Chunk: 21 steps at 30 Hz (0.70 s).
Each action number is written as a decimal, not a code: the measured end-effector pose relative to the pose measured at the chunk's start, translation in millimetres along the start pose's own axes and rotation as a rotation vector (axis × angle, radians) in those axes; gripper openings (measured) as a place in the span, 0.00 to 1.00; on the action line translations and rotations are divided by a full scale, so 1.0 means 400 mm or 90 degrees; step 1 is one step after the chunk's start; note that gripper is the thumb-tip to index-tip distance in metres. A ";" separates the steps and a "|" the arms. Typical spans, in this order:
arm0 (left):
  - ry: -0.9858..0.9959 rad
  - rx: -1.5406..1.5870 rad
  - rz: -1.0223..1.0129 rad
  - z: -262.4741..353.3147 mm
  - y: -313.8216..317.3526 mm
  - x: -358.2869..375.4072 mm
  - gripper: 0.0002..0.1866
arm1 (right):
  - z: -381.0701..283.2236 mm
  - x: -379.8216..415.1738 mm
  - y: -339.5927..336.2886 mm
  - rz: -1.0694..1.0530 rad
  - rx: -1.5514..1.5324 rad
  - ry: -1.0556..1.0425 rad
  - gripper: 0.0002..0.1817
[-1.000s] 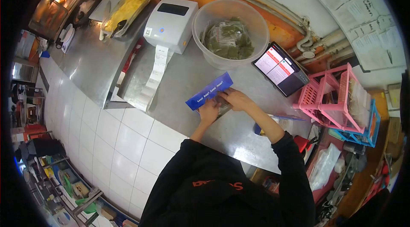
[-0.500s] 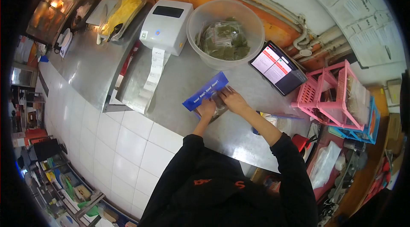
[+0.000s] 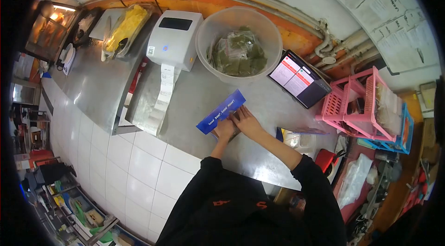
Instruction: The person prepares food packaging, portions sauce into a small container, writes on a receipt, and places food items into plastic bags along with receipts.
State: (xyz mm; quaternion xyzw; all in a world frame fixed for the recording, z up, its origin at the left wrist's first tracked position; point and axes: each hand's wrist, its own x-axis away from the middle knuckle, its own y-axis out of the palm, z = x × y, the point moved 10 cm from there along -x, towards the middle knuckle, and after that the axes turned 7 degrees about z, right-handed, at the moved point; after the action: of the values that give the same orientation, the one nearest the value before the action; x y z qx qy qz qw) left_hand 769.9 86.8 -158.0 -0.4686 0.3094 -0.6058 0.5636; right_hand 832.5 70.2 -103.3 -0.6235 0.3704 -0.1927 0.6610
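A blue printed food package [image 3: 221,111], lettered in white along its long panel, is between my hands over the metal counter. My left hand [image 3: 225,129] is closed on its near side, with the fingers partly hidden behind the package. My right hand [image 3: 245,122] grips the right part of the package, its fingers bent over the edge. My two hands are close together, almost touching. The body below the blue panel is mostly covered by my hands. On the counter to the right lies another package with a clear front and blue edges [image 3: 300,140].
Behind the package stands a large clear tub [image 3: 238,74] of green packets. A label printer [image 3: 174,37] trails a paper strip [image 3: 163,100] to its left. On the right are a tablet [image 3: 299,79], pink baskets [image 3: 350,107] and a red tape dispenser [image 3: 326,160].
My right hand has moved slightly left, closer to my left hand, and covers the gap where the package's body showed. The head view has shifted slightly.
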 end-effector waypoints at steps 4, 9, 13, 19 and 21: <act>0.007 0.204 0.039 -0.037 0.015 0.028 0.13 | 0.007 -0.009 0.009 -0.085 0.009 0.015 0.22; 0.053 0.207 0.143 -0.014 -0.046 0.070 0.19 | 0.030 -0.022 0.047 -0.144 0.001 -0.033 0.19; 0.067 0.255 0.136 -0.027 -0.006 0.065 0.25 | 0.027 -0.025 0.026 -0.209 0.117 -0.177 0.18; 0.006 0.170 0.102 -0.016 -0.026 0.078 0.32 | 0.032 -0.009 0.017 -0.187 0.083 -0.134 0.19; 0.031 0.187 0.126 -0.018 -0.035 0.079 0.31 | 0.027 -0.007 0.014 -0.212 0.051 -0.108 0.19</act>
State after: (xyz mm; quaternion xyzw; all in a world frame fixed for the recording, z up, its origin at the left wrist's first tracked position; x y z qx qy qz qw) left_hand 760.2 57.3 -141.0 -0.3338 0.2761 -0.5971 0.6752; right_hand 837.2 80.3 -108.7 -0.6633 0.1968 -0.2610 0.6732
